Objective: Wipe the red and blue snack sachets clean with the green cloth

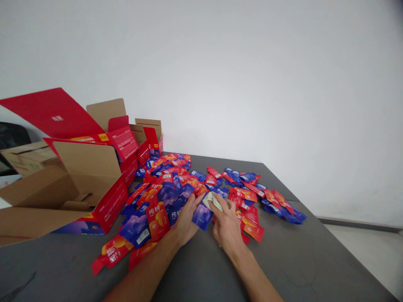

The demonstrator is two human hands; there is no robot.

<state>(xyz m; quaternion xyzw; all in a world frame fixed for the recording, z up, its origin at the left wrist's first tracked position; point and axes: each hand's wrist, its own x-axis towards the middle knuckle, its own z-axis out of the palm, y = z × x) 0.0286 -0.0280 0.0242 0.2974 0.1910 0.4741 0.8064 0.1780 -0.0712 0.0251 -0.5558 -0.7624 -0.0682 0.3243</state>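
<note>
The right hand (227, 226) is in the middle of the view, knuckles up. Its fingers are bent around a small pale packet (211, 200), so it grips the packet at the right end. The left hand (185, 220) lies just beside it, almost flat with the fingers stretched out. Its fingertips reach the left end of the packet, but I cannot tell if they really press it.

The pale packet is between the two hands, at the far side of them, just above the table. Its long axis goes about across the view, from left to right, a little tilted. The left end points to the left fingers. Much of it is covered, so its face cannot be read.

Under the left hand's fingers lies a blue sachet (202, 216), and a red sachet (253, 230) lies just beside the right hand. Around and behind the hands a heap of red and blue sachets (176, 180) spreads over the dark grey table (315, 260). At the left stands an open red carton (107, 201) on its side, with its brown inside showing. More open cartons (147, 142) are behind it, near the white wall (252, 63).
</note>
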